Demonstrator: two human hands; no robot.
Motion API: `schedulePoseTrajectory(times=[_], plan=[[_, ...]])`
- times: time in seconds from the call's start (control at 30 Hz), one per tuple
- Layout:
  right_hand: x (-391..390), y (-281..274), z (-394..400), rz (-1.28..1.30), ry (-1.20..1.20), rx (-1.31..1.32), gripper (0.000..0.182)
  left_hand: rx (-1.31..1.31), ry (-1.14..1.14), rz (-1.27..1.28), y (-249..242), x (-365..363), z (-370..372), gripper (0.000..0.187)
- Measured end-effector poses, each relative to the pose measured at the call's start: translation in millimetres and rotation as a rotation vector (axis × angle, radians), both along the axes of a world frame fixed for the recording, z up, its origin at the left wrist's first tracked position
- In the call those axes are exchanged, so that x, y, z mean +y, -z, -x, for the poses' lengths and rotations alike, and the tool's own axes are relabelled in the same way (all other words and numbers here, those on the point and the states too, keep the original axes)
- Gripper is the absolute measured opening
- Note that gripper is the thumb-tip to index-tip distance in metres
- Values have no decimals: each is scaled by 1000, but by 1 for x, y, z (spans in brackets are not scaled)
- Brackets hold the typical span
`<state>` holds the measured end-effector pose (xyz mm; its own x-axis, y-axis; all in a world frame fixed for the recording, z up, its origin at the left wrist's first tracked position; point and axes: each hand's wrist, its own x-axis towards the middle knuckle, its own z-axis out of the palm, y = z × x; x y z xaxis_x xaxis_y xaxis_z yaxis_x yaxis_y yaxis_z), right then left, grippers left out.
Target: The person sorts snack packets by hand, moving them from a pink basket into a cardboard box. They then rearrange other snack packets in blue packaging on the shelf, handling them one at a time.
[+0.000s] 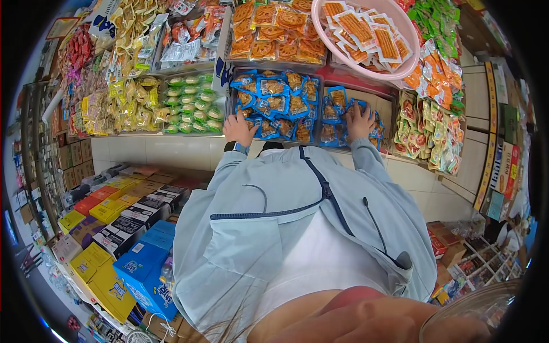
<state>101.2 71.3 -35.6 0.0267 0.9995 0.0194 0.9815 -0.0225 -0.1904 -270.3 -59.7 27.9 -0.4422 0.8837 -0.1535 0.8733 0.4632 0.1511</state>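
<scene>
Blue snack packets [274, 103] with a clear window fill a bin in the display. At that bin's front left corner rests my left hand [239, 131], its fingers stretched over the edge and no packet visibly held. My right hand [360, 123] reaches into the neighbouring bin, fingers apart on more blue packets [336, 100]. Part of those packets is hidden under the hand. Bare brown cardboard [377, 106] shows along the back and right of this second bin.
A pink basin [317, 26] of flat snack packets stands behind my right hand. Green-and-white packets [194, 106] lie left of my left hand, orange packets [263, 28] behind the blue ones. Stacked cartons [146, 268] crowd the floor at left.
</scene>
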Motion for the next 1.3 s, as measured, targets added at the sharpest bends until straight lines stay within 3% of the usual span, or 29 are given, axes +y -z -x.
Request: schedulePoseTrajectory(times=[0.07,0.17,0.3,0.37,0.47,0.57,0.67,0.7,0.73,0.8,0.83,0.93,0.97,1.07,1.1,1.3], plan=[[-1,-15,-1,53,-14,-30,53,-70,51,34,8,-5,11,59],[2,-25,5,-147,-30,87,52,-169,82,-22,5,-11,18,48],[-5,-66,33,-276,-344,462,44,-501,-15,-210,-14,3,-1,41],[-18,-79,52,67,-462,775,45,-699,7,-187,-33,24,-26,40],[-47,-124,99,695,-209,1558,50,-1040,155,-169,-28,47,-75,37],[-38,-87,91,468,-302,1324,56,-1088,162,-7,-38,59,-106,31],[-24,-89,51,638,-32,1326,60,-1443,162,-218,3,49,-101,28],[-20,-77,33,515,54,1258,60,-1441,126,-253,17,44,-90,21],[-14,-62,11,395,134,1185,60,-1090,129,-321,16,34,-72,19],[7,-40,-49,120,418,799,60,-485,178,-346,20,14,-29,19],[9,-32,-68,69,356,657,62,-294,126,-271,22,5,-17,34],[14,5,-105,66,150,401,63,44,53,-250,20,-7,-3,53],[16,13,-109,92,78,342,63,41,99,-186,25,-8,1,70],[-2,-10,-67,52,184,-249,54,83,99,-138,20,-4,-4,60],[2,16,-76,71,229,-167,44,90,93,-111,23,-2,-1,55],[4,-5,-62,-88,200,-109,51,58,207,-43,34,0,30,27]])
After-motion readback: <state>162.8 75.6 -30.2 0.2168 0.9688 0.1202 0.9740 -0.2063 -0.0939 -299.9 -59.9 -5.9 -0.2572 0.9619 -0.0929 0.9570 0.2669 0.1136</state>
